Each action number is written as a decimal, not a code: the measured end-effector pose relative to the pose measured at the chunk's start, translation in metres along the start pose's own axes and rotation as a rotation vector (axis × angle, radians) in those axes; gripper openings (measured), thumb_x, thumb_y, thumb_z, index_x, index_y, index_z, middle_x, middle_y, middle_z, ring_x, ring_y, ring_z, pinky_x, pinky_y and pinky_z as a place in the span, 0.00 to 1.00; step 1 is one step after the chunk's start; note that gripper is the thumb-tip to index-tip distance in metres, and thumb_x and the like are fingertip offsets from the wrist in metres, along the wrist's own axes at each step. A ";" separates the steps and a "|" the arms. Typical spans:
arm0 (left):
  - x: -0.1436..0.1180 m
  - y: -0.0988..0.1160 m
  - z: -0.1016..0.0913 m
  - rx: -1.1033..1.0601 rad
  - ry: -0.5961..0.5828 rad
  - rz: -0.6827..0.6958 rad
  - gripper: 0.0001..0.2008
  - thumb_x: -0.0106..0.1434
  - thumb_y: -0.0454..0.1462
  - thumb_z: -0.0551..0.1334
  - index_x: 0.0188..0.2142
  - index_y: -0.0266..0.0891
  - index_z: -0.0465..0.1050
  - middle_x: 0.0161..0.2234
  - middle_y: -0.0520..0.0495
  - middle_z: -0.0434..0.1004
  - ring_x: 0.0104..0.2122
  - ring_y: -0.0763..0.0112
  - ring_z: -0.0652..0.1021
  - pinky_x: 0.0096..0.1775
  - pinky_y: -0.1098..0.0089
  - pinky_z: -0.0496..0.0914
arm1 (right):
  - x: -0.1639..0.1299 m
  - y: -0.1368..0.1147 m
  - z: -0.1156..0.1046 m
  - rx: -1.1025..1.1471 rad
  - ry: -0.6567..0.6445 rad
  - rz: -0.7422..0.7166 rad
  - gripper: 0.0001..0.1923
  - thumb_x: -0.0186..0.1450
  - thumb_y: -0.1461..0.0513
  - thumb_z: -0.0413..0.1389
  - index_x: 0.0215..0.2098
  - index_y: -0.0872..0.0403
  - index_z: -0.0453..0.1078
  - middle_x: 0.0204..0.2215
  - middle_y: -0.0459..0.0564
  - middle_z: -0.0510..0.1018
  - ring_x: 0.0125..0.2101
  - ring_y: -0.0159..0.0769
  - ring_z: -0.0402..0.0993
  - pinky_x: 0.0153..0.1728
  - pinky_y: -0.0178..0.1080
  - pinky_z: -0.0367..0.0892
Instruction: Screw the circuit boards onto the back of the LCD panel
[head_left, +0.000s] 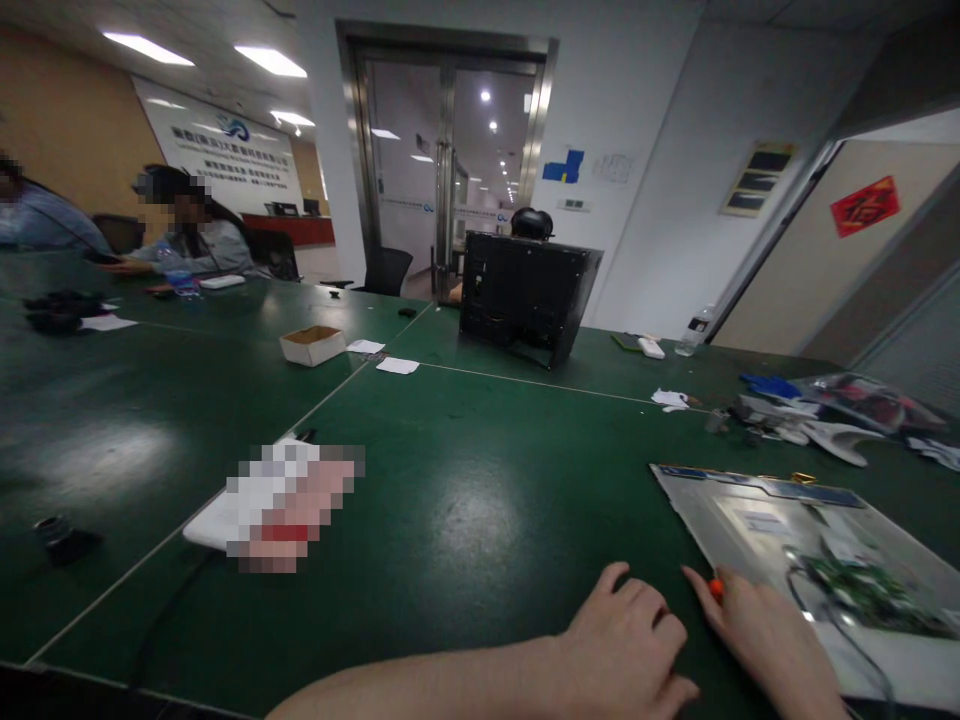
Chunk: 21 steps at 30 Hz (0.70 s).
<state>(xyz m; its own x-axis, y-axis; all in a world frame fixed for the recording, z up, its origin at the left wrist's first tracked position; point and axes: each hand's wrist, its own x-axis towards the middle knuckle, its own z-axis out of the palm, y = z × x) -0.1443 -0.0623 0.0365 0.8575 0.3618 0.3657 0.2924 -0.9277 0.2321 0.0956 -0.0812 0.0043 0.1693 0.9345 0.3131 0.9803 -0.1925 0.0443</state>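
My left grip (626, 635) is hovering half-open, apparently empty; my right grip (772, 630) is holding an orange piece (717, 589). Just rightward, the panel (889, 552) is lying, its cable (864, 640) risking snagging if I'm swinging across.

Bare hands: two, left hand (630, 640) and right hand (765, 630). At the right grip: one small bright-orange item (717, 589). Right of that grip: one flat grey-white panel (712, 510), one green circuit board (862, 590). Beyond both hands: one black box-shaped casing (525, 295); farther left, one open white cardboard box (313, 350), two white paper slips (397, 366).
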 end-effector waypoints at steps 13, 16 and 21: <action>0.030 -0.072 -0.034 -0.163 0.114 -0.337 0.19 0.68 0.45 0.47 0.47 0.36 0.67 0.45 0.41 0.72 0.47 0.61 0.70 0.50 0.60 0.63 | -0.041 -0.216 -0.069 0.203 -0.363 -0.299 0.24 0.66 0.54 0.46 0.48 0.66 0.69 0.37 0.69 0.77 0.29 0.49 0.77 0.28 0.44 0.68; 0.024 -0.092 -0.030 -0.076 0.059 -0.326 0.20 0.69 0.43 0.45 0.50 0.33 0.65 0.50 0.38 0.68 0.52 0.61 0.67 0.53 0.60 0.60 | -0.047 -0.253 -0.082 0.281 -0.450 -0.291 0.34 0.62 0.52 0.51 0.57 0.71 0.60 0.50 0.78 0.67 0.33 0.53 0.76 0.29 0.46 0.70; -0.003 -0.122 -0.025 0.075 -0.017 -0.348 0.20 0.70 0.43 0.43 0.51 0.34 0.64 0.54 0.37 0.65 0.55 0.59 0.65 0.56 0.58 0.57 | -0.046 -0.292 -0.096 0.370 -0.541 -0.272 0.32 0.60 0.55 0.55 0.55 0.69 0.63 0.53 0.78 0.64 0.35 0.54 0.76 0.32 0.48 0.71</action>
<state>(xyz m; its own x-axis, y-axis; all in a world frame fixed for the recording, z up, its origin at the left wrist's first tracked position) -0.1934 0.0524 0.0294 0.7078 0.6561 0.2617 0.5978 -0.7538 0.2729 -0.2080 -0.0966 0.0685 -0.1536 0.9712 -0.1823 0.9489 0.0934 -0.3014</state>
